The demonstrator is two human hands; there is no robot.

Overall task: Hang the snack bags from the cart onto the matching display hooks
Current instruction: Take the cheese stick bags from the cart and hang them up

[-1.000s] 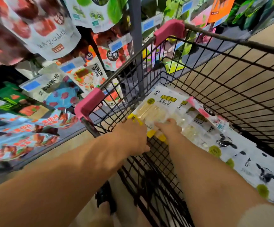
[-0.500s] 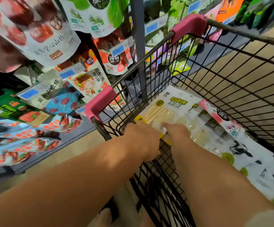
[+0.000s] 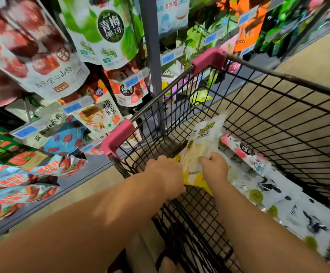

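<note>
Right hand (image 3: 214,167) pinches the yellow-and-clear snack bag (image 3: 204,134) at its middle, holding it tilted up inside the wire cart (image 3: 278,123); left hand (image 3: 166,173) touches its lower left edge, fingers hidden, grip unclear. More white snack bags (image 3: 268,187) lie along the cart's right side

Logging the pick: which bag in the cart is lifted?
The yellow-bottomed clear bag, pinched by the right hand; the pink-topped bag and ink-print bags lie flat.
</note>
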